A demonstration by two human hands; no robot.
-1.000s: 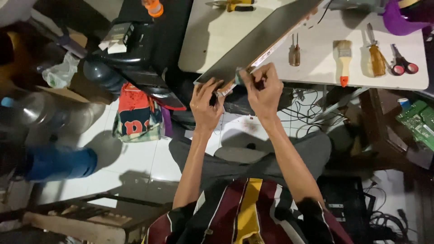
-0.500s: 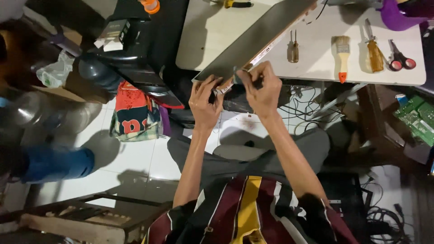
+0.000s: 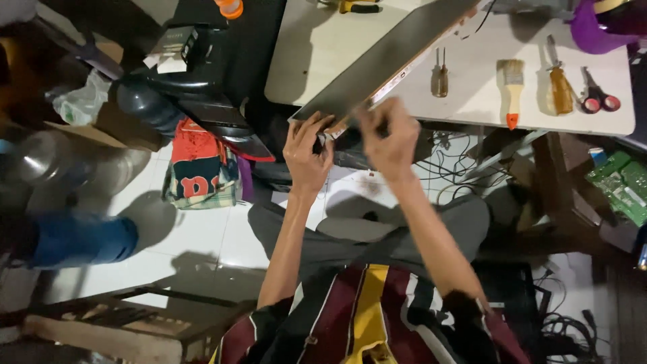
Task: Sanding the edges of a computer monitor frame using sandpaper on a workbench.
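Both hands pinch the near corner of a long dark panel [image 3: 387, 61]: left hand [image 3: 306, 152] below it, right hand [image 3: 391, 138], somewhat blurred, alongside. The panel lies slanted across a white table [image 3: 323, 47] over a cluttered tiled floor [image 3: 202, 236].

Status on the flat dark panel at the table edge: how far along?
Done: panel laid out; the long flat dark panel lies on the white table, one end overhanging.
In hand: left hand grips that end, and right hand works at the pale edge beside it.
Left: small brown-handled screwdriver, wooden-handled paintbrush and red-handled scissors lie untouched beyond the panel.
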